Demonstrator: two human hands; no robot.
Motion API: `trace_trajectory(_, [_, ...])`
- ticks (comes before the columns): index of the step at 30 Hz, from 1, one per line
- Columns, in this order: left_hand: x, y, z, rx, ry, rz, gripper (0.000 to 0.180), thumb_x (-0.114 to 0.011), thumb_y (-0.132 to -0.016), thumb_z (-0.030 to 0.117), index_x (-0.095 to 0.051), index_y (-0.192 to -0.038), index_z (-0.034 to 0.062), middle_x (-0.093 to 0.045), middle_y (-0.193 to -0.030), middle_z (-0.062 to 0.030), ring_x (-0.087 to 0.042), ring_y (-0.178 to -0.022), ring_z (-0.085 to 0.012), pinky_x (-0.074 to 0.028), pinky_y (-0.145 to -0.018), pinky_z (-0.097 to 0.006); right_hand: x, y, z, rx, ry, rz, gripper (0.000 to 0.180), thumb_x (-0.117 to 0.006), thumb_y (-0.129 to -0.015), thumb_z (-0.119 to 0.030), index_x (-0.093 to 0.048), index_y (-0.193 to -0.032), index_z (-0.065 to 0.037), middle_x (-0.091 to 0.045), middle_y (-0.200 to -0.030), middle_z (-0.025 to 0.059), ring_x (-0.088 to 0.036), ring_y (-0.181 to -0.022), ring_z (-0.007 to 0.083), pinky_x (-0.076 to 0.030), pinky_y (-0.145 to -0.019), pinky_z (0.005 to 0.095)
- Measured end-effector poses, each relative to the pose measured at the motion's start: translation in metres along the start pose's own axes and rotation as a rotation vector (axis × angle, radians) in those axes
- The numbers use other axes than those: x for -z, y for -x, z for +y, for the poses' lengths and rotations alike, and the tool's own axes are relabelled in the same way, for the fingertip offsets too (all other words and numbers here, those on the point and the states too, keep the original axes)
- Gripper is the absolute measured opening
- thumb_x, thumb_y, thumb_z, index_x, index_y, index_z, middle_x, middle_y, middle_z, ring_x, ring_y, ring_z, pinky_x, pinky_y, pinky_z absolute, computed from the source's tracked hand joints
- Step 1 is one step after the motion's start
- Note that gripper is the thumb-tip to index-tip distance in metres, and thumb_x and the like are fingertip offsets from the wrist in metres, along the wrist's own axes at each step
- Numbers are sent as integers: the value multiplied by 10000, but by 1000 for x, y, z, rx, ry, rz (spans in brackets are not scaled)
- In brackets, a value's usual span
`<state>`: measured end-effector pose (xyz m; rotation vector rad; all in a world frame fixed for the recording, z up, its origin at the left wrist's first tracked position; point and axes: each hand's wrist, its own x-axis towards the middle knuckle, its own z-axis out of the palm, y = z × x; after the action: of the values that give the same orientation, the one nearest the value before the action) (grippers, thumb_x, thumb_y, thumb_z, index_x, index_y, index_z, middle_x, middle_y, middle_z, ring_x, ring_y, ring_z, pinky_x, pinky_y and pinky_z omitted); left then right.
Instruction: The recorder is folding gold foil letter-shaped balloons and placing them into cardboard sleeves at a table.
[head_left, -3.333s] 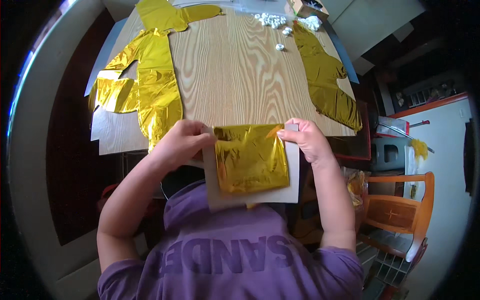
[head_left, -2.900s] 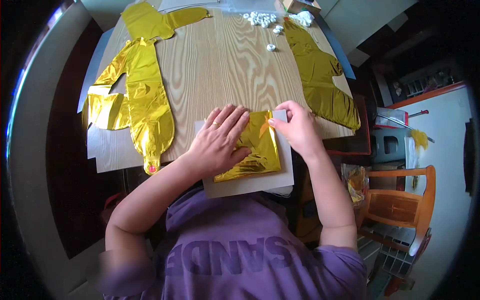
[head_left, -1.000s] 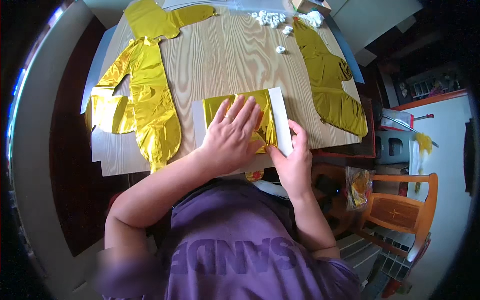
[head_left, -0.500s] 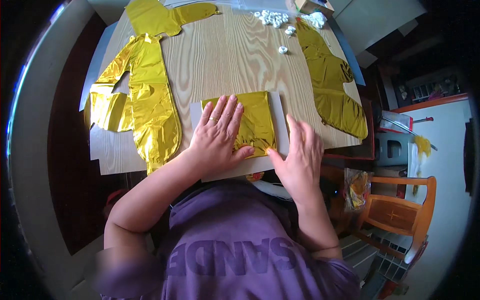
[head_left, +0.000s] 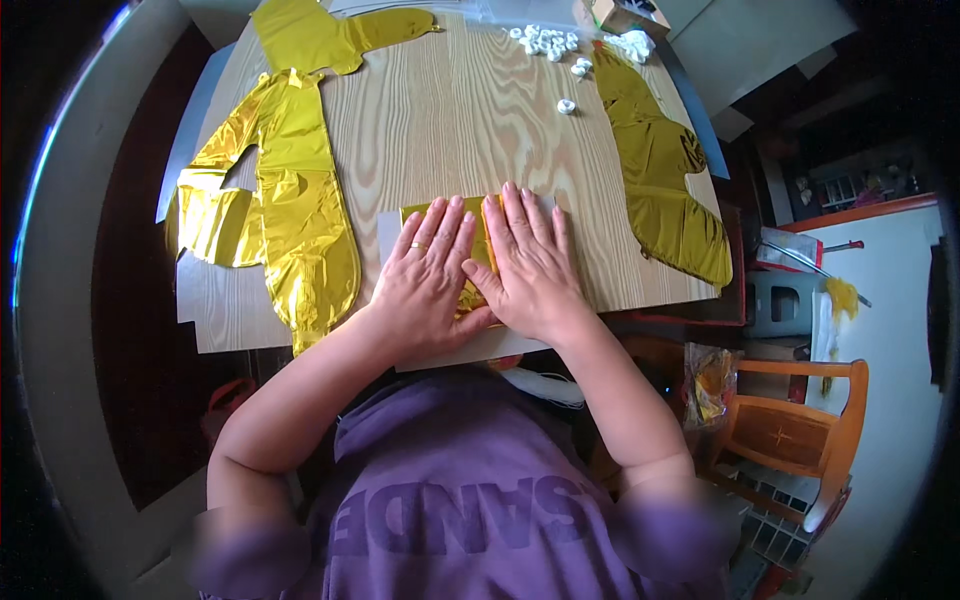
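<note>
Wood-grain table carries a folded gold foil balloon on what may be white card, pinned under the flat, unclenched left hand and right hand; uneven pressure could crease or slide it.

We see a folded gold foil piece lying flat near the front edge of the wooden table, on a white card. The foil is shiny, creased and roughly rectangular. Most of its surface is covered; only its far edge, a central strip and a near patch remain visible.
</note>
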<state>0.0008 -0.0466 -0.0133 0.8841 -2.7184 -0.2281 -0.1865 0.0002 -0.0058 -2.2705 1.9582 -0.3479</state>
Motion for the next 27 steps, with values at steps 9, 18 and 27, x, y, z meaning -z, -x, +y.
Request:
trace_trajectory(9, [50, 24, -19, 190, -96, -245, 1253, -554, -764, 837, -259, -1525, -114, -227, -1607, -314, -152, -1537, -407, -81, -1243, -533, 3, 0, -4, -12, 77, -9, 828, -463, -979, -584, -269, -1585, -53, -202, -1634, 270, -170, -1523, 430, -53, -1210, 630])
trace_trajectory(18, [6, -2, 24, 185, -17, 31, 999, -432, -943, 707, -295, -1519, -97, -269, -1589, -318, -200, -1516, -434, -106, -1227, -552, -1, -1, -3, -25, 72, -8, 882, -457, -952, -654, -233, -1606, -106, -147, -1634, 301, -107, -1518, 485, -14, -1215, 618])
trace_trajectory(27, [3, 10, 11, 243, 119, 43, 918, -377, -984, 668, -330, -1519, -78, -275, -1602, -287, -179, -1534, -390, -82, -1240, -522, 2, 1, -4, -44, 102, -45, 880, -433, -959, -665, -221, -1610, -111, -137, -1632, 314, -93, -1528, 466, -6, -1224, 592])
